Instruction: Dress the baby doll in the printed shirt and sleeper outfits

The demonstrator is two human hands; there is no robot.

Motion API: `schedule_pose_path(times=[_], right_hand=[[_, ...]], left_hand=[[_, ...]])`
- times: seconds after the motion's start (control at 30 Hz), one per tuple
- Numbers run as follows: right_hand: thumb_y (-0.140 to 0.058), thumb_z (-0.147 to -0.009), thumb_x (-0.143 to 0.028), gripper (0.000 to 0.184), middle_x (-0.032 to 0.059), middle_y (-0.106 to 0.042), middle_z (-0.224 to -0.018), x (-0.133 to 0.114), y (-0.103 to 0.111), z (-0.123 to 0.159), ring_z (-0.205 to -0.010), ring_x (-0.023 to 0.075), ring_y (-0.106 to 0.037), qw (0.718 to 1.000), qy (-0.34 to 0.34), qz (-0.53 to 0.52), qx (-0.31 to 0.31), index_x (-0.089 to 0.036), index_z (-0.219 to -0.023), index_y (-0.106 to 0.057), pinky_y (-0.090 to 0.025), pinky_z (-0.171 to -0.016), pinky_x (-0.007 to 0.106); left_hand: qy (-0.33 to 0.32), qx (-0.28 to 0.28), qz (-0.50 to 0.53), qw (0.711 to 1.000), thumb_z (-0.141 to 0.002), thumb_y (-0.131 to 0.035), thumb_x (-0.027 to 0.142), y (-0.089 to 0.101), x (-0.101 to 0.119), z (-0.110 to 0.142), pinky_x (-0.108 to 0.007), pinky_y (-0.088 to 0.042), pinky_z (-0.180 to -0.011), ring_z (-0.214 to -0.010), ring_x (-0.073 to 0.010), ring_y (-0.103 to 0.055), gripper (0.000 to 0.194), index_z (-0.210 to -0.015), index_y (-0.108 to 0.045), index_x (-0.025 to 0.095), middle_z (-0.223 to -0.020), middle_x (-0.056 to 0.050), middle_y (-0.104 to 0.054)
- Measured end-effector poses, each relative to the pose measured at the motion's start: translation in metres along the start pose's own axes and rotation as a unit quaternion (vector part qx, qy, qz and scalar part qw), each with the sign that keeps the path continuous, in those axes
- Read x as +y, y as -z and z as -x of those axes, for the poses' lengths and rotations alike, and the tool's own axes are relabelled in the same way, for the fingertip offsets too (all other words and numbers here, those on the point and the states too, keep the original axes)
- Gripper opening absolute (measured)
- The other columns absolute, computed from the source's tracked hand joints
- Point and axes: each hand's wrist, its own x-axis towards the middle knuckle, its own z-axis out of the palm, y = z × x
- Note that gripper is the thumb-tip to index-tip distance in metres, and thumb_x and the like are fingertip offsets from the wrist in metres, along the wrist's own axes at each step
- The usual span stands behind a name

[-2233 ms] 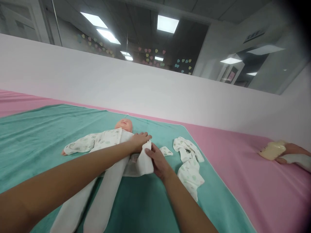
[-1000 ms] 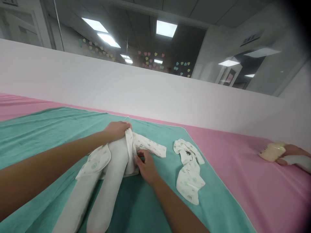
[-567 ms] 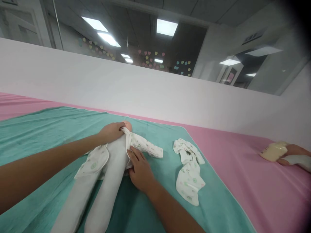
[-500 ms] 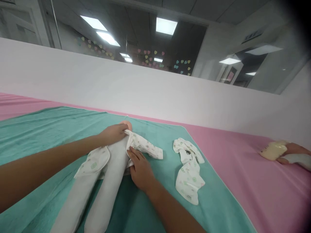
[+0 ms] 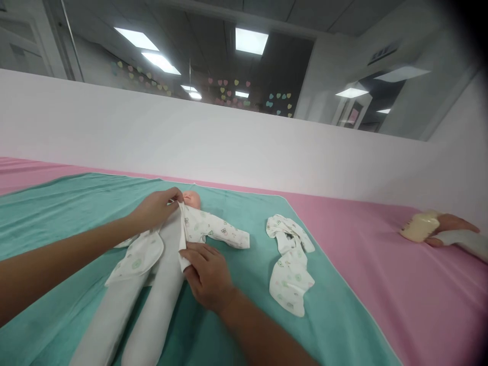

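Note:
A doll with a white cloth body (image 5: 152,317) lies on its back, its pinkish head (image 5: 191,199) partly hidden behind my left hand. It wears a white printed baby shirt (image 5: 213,229) whose one sleeve stretches out to the right. My left hand (image 5: 162,206) pinches the shirt's front edge close to the doll's neck. Lower on that same panel, my right hand (image 5: 209,274) has its fingers closed on the edge. The other front panel (image 5: 137,259) lies spread at the doll's left side in view. Part of the doll's chest is covered by my hands.
A second white printed garment (image 5: 292,269) lies crumpled to the right on the teal blanket (image 5: 236,310). Pink cloth (image 5: 354,254) surrounds the blanket. At far right sits a cream-coloured object (image 5: 419,226) beside brown and white shapes. A white wall (image 5: 229,147) rises behind, with glass above.
The shirt's right-hand panel has been drawn leftward across the doll's body, uncovering more of the sleeve. Both hands shifted left with it, and the doll's head shows more.

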Motion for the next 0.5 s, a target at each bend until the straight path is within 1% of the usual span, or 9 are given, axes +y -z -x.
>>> schedule_pose_path(times=[0.07, 0.13, 0.2, 0.3, 0.37, 0.43, 0.5], right_hand=[[-0.039, -0.087, -0.024, 0.035, 0.0005, -0.056, -0.123, -0.001, 0.000, -0.001, -0.116, 0.0149, -0.046, 1.000, 0.013, 0.002, -0.002, -0.025, -0.120, -0.052, -0.036, -0.098, 0.031], [-0.039, -0.087, -0.023, 0.036, 0.0000, -0.055, -0.125, -0.002, 0.000, -0.001, -0.118, 0.0147, -0.045, 1.000, 0.025, 0.005, -0.012, -0.026, -0.121, -0.051, -0.035, -0.100, 0.032], [-0.040, -0.087, -0.024, 0.037, -0.0010, -0.053, -0.127, -0.004, 0.000, -0.001, -0.121, 0.0136, -0.042, 0.999, 0.035, 0.008, -0.025, -0.027, -0.122, -0.050, -0.032, -0.102, 0.031], [-0.043, -0.085, -0.026, 0.040, -0.0012, -0.049, -0.132, -0.009, 0.002, -0.001, -0.125, 0.0116, -0.038, 0.997, 0.060, 0.011, -0.047, -0.025, -0.126, -0.046, -0.027, -0.107, 0.030], [-0.043, -0.084, -0.027, 0.045, -0.0002, -0.045, -0.136, -0.013, 0.003, -0.001, -0.125, 0.0117, -0.037, 0.995, 0.079, 0.024, -0.064, -0.024, -0.129, -0.042, -0.021, -0.110, 0.032], [-0.041, -0.085, -0.028, 0.047, 0.0009, -0.040, -0.140, -0.019, 0.003, -0.001, -0.125, 0.0122, -0.037, 0.990, 0.101, 0.047, -0.085, -0.022, -0.132, -0.038, -0.014, -0.112, 0.036], [-0.037, -0.087, -0.029, 0.047, 0.0016, -0.035, -0.143, -0.025, 0.004, -0.001, -0.127, 0.0118, -0.035, 0.984, 0.128, 0.065, -0.107, -0.020, -0.134, -0.035, -0.010, -0.113, 0.038]], left_hand=[[0.022, 0.001, -0.007, 1.000, -0.076, -0.039, 0.026, -0.001, -0.011, -0.003, -0.027, -0.043, -0.065, -0.078, -0.0190, -0.058, 0.021, -0.088, -0.055, 0.024, -0.087, 0.000, -0.064], [0.024, -0.012, -0.014, 1.000, -0.076, -0.038, 0.026, -0.003, -0.018, -0.003, -0.027, -0.043, -0.063, -0.076, -0.0189, -0.057, 0.020, -0.087, -0.055, 0.024, -0.085, 0.001, -0.064], [0.021, -0.030, -0.010, 0.999, -0.075, -0.037, 0.025, -0.005, -0.020, -0.001, -0.027, -0.043, -0.064, -0.078, -0.0188, -0.057, 0.021, -0.086, -0.055, 0.024, -0.087, 0.001, -0.064], [0.009, -0.049, 0.005, 0.999, -0.074, -0.035, 0.021, -0.004, -0.016, 0.007, -0.028, -0.044, -0.071, -0.084, -0.0190, -0.057, 0.025, -0.086, -0.056, 0.024, -0.093, 0.000, -0.063], [-0.010, -0.059, 0.031, 0.998, -0.075, -0.034, 0.021, -0.001, -0.011, 0.015, -0.029, -0.045, -0.079, -0.089, -0.0191, -0.057, 0.025, -0.087, -0.056, 0.023, -0.097, 0.000, -0.063], [-0.018, -0.072, 0.072, 0.995, -0.079, -0.035, 0.028, 0.002, -0.006, 0.026, -0.029, -0.045, -0.083, -0.094, -0.0194, -0.056, 0.025, -0.091, -0.056, 0.024, -0.103, 0.000, -0.062], [-0.003, -0.080, 0.110, 0.991, -0.081, -0.038, 0.037, 0.002, -0.003, 0.039, -0.028, -0.047, -0.082, -0.098, -0.0198, -0.056, 0.030, -0.102, -0.055, 0.026, -0.110, 0.000, -0.061]])
